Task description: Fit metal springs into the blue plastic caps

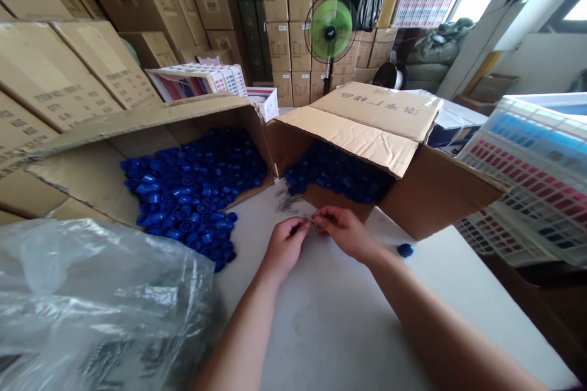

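My left hand point(284, 247) and my right hand point(343, 233) meet over a white table point(321, 336), fingertips nearly touching. My left fingers curl around a small dark item point(294, 230), partly hidden. A thin silvery piece point(314, 219) is pinched in my right fingertips. A loose heap of small metal pieces point(287, 201) lies just beyond my hands. Dark blue plastic caps fill an open cardboard box point(192, 189) at the left and another point(337, 172) straight ahead. One blue cap point(405, 250) sits alone on the table, right of my right hand.
Clear plastic sheeting point(92, 305) bulges over the near left of the table. A stack of printed colour-chart sheets point(527, 177) rises at the right. Stacked cartons point(293, 18) and a green standing fan point(330, 27) fill the background.
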A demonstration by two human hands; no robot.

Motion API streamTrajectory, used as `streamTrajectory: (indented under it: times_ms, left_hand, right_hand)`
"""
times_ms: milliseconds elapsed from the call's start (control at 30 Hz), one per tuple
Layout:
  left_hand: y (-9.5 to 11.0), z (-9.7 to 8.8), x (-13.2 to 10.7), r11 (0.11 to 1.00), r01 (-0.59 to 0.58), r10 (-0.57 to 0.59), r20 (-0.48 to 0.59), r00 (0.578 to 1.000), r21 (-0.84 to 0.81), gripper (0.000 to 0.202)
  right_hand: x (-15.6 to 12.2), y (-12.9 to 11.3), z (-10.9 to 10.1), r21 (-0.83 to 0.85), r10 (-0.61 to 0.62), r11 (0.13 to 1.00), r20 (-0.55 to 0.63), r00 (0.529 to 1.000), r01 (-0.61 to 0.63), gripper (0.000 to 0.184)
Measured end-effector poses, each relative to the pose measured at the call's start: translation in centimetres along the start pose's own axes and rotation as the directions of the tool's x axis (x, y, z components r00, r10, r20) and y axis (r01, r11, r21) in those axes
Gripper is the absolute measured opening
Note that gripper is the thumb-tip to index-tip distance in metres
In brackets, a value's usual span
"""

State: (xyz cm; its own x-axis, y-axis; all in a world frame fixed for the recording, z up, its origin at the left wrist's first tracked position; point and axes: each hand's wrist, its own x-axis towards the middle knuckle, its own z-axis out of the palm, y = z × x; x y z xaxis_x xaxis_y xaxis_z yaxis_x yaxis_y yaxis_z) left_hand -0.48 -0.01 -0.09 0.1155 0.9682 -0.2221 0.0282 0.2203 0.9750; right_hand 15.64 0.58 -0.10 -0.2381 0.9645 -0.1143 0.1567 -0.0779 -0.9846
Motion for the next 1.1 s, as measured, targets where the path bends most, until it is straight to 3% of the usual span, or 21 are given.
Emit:
streamTrajectory:
  times_ms: [100, 233, 300, 367, 467, 600, 700, 767, 800, 867, 933, 967, 1033, 1100]
  left_hand:
    - [0.2, 0.1, -0.5, 0.972, -0.192, 0.192, 0.013, 0.981, 0.133, 0.027]
    - [-0.1, 0.5, -1.1, 0.961, -0.234, 0.227, 0.064, 0.972, 0.147, 0.033]
    - [-0.5, 0.5, -1.0, 0.937, -0.238, 0.249, -0.01, 0.968, 0.256, 0.035]
    - [-0.6, 0.4, -0.9, 0.897, -0.286, 0.311, -0.022, 0.95, 0.337, 0.032]
    - [-0.5, 0.3, -1.0, 0.881, -0.33, 0.325, 0.071, 0.943, 0.339, 0.034]
    - [0.0, 0.1, -0.9, 0.958, -0.208, 0.178, 0.16, 0.971, 0.196, 0.033]
    - [0.2, -0.2, -0.5, 0.996, 0.076, -0.066, 0.22, 0.973, -0.04, 0.043]
    - [0.3, -0.4, -0.2, 0.977, 0.169, -0.138, 0.222, 0.965, -0.127, 0.044]
    - [0.4, -0.5, -0.1, 0.98, 0.158, -0.135, 0.171, 0.976, -0.124, 0.045]
    - [0.4, -0.7, 0.2, 0.999, 0.029, -0.03, -0.012, 0.999, -0.029, 0.046]
    - [0.3, -1.0, 0.4, 0.996, -0.091, 0.094, -0.186, 0.978, 0.023, 0.046]
    - [0.3, -1.1, 0.5, 0.993, -0.117, 0.106, -0.235, 0.966, -0.033, 0.044]
    - [0.3, -1.3, 0.7, 0.951, -0.1, 0.031, -0.231, 0.973, -0.294, 0.039]
    - [0.5, -1.2, 0.6, 0.851, -0.027, -0.044, -0.123, 0.991, -0.525, 0.038]
  right_hand:
    - [-0.3, 0.0, 0.3, -0.082, -0.02, 0.997, -0.082, 0.996, 0.014, 0.056]
    - [-0.8, 0.1, 0.4, 0.159, 0.12, 0.981, -0.078, 0.99, -0.107, 0.069]
    - [-0.7, 0.4, 0.4, 0.234, 0.171, 0.957, 0.015, 0.985, -0.17, 0.066]
    - [-0.6, 0.6, 0.3, 0.271, 0.197, 0.94, 0.069, 0.978, -0.209, 0.064]
    - [-0.6, 0.4, 0.2, 0.256, 0.216, 0.942, 0.039, 0.976, -0.218, 0.065]
    - [-0.7, -0.6, -0.6, 0.187, 0.179, 0.964, 0.066, 0.982, -0.188, 0.061]
    - [-0.7, -1.1, -1.7, 0.173, 0.134, 0.972, 0.156, 0.979, -0.16, 0.057]
    - [-0.7, -1.3, -2.3, 0.212, 0.102, 0.966, 0.211, 0.972, -0.147, 0.055]
    - [-0.6, -1.3, -2.4, 0.246, 0.09, 0.958, 0.221, 0.971, -0.145, 0.055]
    - [-0.5, -1.3, -2.4, 0.318, 0.086, 0.936, 0.201, 0.976, -0.148, 0.054]
    - [-0.3, -1.3, -2.1, 0.368, 0.104, 0.918, 0.143, 0.984, -0.15, 0.057]
    - [-0.3, -1.3, -1.9, 0.383, 0.112, 0.912, 0.108, 0.988, -0.145, 0.059]
    - [-0.2, -1.5, -1.4, 0.398, 0.112, 0.911, 0.016, 0.994, -0.109, 0.065]
    - [-0.1, -1.8, -0.9, 0.374, 0.078, 0.926, -0.079, 0.994, -0.043, 0.067]
